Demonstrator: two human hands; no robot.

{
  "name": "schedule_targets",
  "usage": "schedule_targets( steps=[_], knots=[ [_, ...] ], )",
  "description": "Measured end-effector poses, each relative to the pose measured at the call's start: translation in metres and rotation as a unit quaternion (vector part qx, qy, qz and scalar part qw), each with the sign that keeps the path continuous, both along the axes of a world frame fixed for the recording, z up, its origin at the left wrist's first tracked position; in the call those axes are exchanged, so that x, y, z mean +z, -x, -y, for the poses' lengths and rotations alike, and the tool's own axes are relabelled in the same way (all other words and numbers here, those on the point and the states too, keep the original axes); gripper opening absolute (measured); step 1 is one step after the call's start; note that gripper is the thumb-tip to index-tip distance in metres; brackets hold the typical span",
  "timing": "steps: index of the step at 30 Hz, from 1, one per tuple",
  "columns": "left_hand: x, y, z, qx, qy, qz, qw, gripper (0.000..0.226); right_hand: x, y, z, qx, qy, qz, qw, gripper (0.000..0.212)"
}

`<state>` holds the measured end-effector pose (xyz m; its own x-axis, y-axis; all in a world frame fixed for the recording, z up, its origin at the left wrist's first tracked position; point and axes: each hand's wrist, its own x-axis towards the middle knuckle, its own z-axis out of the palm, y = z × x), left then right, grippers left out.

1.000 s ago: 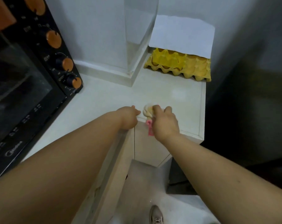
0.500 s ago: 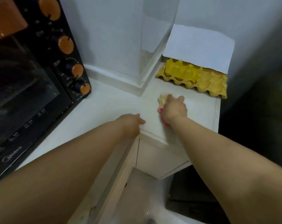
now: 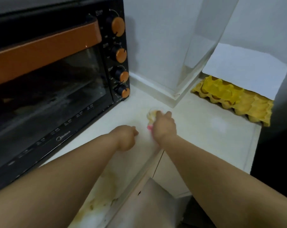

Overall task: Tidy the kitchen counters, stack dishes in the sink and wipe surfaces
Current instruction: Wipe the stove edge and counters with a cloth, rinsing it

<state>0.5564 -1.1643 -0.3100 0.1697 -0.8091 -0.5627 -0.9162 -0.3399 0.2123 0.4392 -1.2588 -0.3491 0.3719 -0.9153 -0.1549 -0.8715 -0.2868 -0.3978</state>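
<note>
Cloth (image 3: 151,116) is lying bunched under the right hand (image 3: 164,127), fingers curling round it and pressing it to the worktop (image 3: 205,137) just before the inner wall corner. It is looking pale yellow with a pink edge, crumpled and small. Left hand (image 3: 125,137) is resting on the worktop beside it, loosely curled, holding nothing. Risks I am seeing: yellowish stains (image 3: 103,195) along the near edge going missed, a wide sweep knocking the egg tray (image 3: 235,99) at the far right corner, or bumping the oven (image 3: 57,79).
</note>
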Motion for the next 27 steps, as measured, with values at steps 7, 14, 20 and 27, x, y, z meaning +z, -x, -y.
schedule_targets(
  steps=[7,14,20,27],
  knots=[
    [0.002,-0.01,-0.029,0.058,0.007,0.01,0.998,0.051,-0.002,0.027,-0.016,0.144,0.007,-0.022,0.989,0.043],
    [-0.009,-0.037,-0.044,0.124,0.047,-0.015,0.991,0.053,0.004,-0.048,0.03,0.028,0.005,0.005,1.0,0.06],
    [-0.013,-0.039,-0.052,0.136,0.05,-0.032,0.989,0.054,0.001,-0.037,-0.037,0.281,0.016,0.005,0.96,0.054],
    [0.001,-0.047,-0.082,0.158,0.069,-0.044,0.984,0.051,0.012,0.028,0.003,0.009,0.021,-0.099,0.995,0.055]
  ],
)
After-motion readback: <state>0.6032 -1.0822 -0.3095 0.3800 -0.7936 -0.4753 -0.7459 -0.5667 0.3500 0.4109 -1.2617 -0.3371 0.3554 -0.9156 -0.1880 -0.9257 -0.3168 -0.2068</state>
